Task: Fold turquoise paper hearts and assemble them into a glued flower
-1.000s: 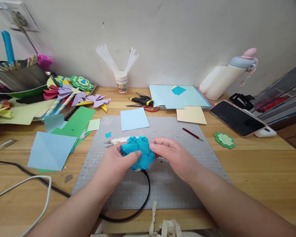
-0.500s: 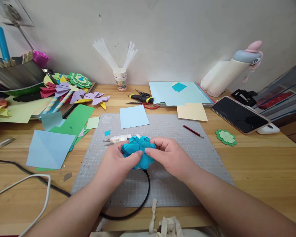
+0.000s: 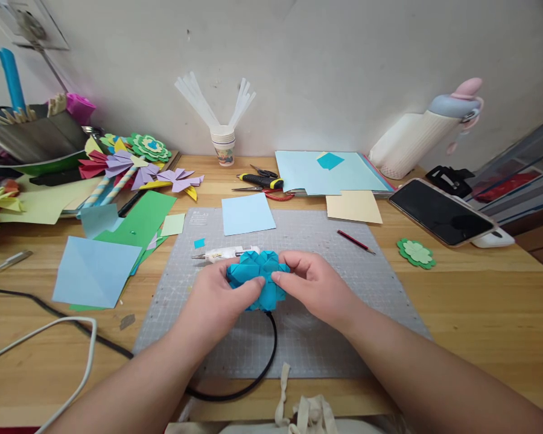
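Between my two hands is a bright blue folded paper flower [image 3: 268, 295], held above the grey cutting mat [image 3: 344, 325]. My left hand [image 3: 221, 295] pinches its left side, thumb pressed near the flower's middle and fingers behind. At the right side my right hand [image 3: 314, 283] grips it too, thumb tip close to the other thumb. Fingers behind the petals are partly hidden. Just beyond the flower lies a white glue tube [image 3: 219, 254] with a pointed metal tip, partly covered by the flower and my left hand. A small blue paper scrap [image 3: 200, 243] is beside the tip.
Light blue squares [image 3: 248, 214], green paper [image 3: 149, 220] and paper flowers [image 3: 131, 169] lie around the mat. A pencil [image 3: 355, 242], phone [image 3: 443, 211], green paper flower piece [image 3: 416, 253], pliers [image 3: 262, 181] and paper cups [image 3: 223, 147] are there too. A black cable [image 3: 271, 349] crosses the mat.
The whole view has shifted slightly, so everything appears a little further right. Both hands keep the same hold on the blue paper flower.
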A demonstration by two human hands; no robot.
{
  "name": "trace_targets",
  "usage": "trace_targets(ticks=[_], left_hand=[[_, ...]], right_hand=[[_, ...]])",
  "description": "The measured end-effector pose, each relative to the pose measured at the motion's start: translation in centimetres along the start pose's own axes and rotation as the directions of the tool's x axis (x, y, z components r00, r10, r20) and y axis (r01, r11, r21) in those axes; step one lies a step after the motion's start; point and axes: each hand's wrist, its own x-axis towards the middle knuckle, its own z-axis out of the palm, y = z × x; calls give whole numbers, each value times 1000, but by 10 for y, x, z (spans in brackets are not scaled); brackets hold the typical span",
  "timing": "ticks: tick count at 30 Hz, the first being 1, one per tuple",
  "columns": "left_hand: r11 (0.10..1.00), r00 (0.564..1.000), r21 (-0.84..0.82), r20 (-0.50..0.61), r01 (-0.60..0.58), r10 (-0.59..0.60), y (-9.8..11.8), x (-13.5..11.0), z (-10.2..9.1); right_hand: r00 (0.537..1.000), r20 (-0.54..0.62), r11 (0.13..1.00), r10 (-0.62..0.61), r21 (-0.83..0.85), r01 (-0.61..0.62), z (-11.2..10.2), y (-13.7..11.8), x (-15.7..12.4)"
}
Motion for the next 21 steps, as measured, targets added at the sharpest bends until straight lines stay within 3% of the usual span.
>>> trace_targets(ticks=[9,16,21], left_hand=[[1000,1000,28,-4,-8,8,1,-1,-1],[999,1000,35,21,-16,15,-1,0,0],[996,999,-77,15,34,-33,1,-1,0]], right_hand=[[991,-79,987,-107,-125,97,-4,-2,0],[997,-2,996,-73,-55,73,-4,1,1],[996,-55,997,-64,-56,61,-5,2,1]])
